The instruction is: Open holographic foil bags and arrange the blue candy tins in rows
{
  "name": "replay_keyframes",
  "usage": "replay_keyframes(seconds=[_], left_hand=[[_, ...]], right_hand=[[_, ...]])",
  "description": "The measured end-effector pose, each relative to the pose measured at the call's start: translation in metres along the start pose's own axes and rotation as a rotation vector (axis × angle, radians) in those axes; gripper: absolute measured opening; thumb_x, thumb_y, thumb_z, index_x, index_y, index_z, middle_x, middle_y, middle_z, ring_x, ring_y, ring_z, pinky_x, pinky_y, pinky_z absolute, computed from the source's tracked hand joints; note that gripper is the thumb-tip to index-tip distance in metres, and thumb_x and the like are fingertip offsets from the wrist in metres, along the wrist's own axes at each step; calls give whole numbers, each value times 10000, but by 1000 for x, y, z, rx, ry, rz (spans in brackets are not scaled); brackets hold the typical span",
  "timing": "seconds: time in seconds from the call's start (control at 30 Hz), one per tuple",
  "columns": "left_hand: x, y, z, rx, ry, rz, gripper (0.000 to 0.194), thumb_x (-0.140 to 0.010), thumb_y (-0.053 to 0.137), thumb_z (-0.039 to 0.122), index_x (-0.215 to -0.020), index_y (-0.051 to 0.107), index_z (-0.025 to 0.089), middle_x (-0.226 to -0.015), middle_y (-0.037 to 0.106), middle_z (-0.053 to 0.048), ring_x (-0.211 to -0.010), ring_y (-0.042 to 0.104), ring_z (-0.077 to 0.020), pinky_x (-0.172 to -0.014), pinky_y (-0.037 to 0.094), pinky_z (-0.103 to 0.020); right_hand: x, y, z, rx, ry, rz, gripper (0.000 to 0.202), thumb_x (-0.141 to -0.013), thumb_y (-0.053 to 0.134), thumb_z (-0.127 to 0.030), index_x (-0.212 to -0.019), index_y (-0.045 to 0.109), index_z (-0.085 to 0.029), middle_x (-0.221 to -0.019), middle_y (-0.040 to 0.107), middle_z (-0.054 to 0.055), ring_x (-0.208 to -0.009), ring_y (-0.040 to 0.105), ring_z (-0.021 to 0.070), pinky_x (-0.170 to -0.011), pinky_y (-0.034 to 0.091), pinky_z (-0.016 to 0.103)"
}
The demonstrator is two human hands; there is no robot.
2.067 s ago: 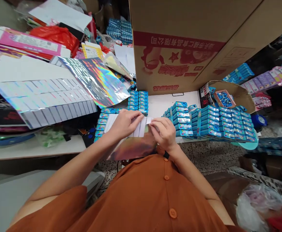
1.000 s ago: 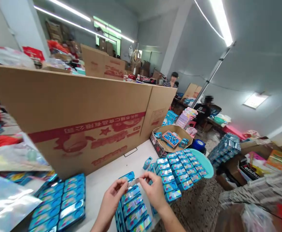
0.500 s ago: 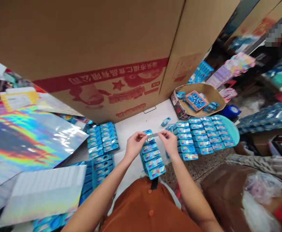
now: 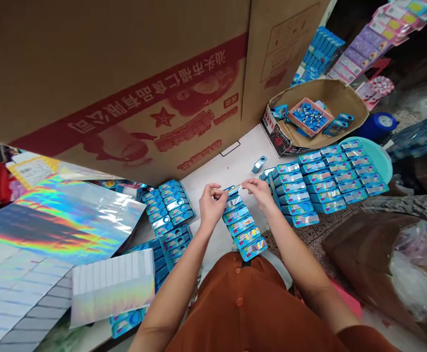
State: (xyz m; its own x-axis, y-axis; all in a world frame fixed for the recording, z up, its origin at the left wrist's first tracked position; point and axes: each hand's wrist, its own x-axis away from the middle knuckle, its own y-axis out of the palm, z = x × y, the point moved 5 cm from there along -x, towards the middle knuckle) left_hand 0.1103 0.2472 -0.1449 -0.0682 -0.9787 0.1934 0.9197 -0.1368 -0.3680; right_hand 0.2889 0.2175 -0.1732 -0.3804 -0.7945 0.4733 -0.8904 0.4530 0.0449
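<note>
A narrow silvery strip, seemingly a sticker (image 4: pixel 234 188), stretches between my hands over the far end of a row of small blue packs (image 4: pixel 241 226). My left hand (image 4: pixel 212 205) pinches its left end, thumb and index finger together. At the right end, my right hand (image 4: pixel 260 193) has its fingertips closed on the strip. Shiny strips show across several packs in this row. Just beyond my right hand, a single blue pack (image 4: pixel 259 164) stands apart on the white tabletop (image 4: pixel 208 180).
Large cardboard boxes (image 4: pixel 125 73) wall off the far side. More blue packs stand in rows at right (image 4: pixel 296 193) and left (image 4: pixel 167 203). A cut-down carton (image 4: pixel 285 137) holds a pink tray (image 4: pixel 310 117) of small blue pieces. Holographic sheets (image 4: pixel 70 215) lie at left.
The view has shifted, with the scene tilted and nearer. Both hands still hold the strip, which has come down closer to the far packs.
</note>
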Motion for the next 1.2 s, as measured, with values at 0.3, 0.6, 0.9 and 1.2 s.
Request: replay_keyframes(seconds=[0.3,0.6,0.9,1.2], left_hand=[[0,-1,3,-62,17,18,247,-729,628,281,-912,478,210,-663,641,39,-590,509,-115,-646,431,-229],[-1,2,4,-190,69,42,249,-733,632,282,-918,477,221,-661,631,52,-604,530,-117,-690,439,-237],[-6,3,-3,-155,2,28,308,-724,643,312,-922,429,215,-650,603,49,-558,495,-98,-636,412,-225],[-8,1,-4,-231,45,15,299,-721,635,293,-887,396,224,-655,604,51,-538,456,-87,-591,391,-202]], right_hand=[[-7,3,9,-91,77,-79,154,-544,713,-288,-645,697,-173,-599,629,-12,-533,410,78,-553,326,240],[-14,2,18,-134,110,-104,140,-551,688,-275,-632,690,-161,-578,625,-15,-509,392,67,-519,305,227],[-16,6,26,-187,157,-133,98,-546,679,-231,-610,691,-157,-604,645,-12,-491,391,55,-484,300,212],[-5,16,33,-316,222,-106,110,-508,710,-231,-571,666,-152,-556,624,-20,-492,430,58,-487,331,204]])
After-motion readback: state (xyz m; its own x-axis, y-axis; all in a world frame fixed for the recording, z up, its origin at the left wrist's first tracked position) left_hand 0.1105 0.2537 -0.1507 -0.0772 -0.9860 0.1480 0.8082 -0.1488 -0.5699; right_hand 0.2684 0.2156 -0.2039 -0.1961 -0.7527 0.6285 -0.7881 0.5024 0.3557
